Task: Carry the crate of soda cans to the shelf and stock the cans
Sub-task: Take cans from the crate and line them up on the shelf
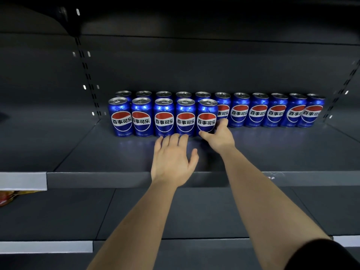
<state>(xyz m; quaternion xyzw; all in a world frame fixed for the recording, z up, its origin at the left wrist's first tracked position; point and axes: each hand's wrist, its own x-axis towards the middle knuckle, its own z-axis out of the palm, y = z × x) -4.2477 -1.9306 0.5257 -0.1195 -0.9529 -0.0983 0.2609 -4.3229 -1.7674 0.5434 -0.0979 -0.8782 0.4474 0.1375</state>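
You have sixteen Pepsi cans [185, 117] standing upright on the dark grey shelf [292, 149], in two rows with the labels facing you. The back row [258, 112] holds eleven cans and runs almost from one slotted upright [87, 75] to the other [342, 90]. The front row [164, 117] holds five and covers only the left part of the back row, the cans side by side and close together.

Both your bare forearms reach in over the shelf's front edge. Your left hand [173, 156] lies palm down just above the shelf board, fingers [172, 138] straight and close together. Their tips are at the bases of the third and fourth front cans, and the thumb is spread out to the right. That hand is flat and holds nothing.

Your right hand [220, 137] is wrapped low around the rightmost front can [207, 114]. The thumb lies across the can's base at the front and the fingers curl up its right side. The can stands on the shelf, level with its row.

Below is one lower shelf [58, 211]. At the far left edge an orange and yellow packet [7, 195] shows under a pale edge strip.
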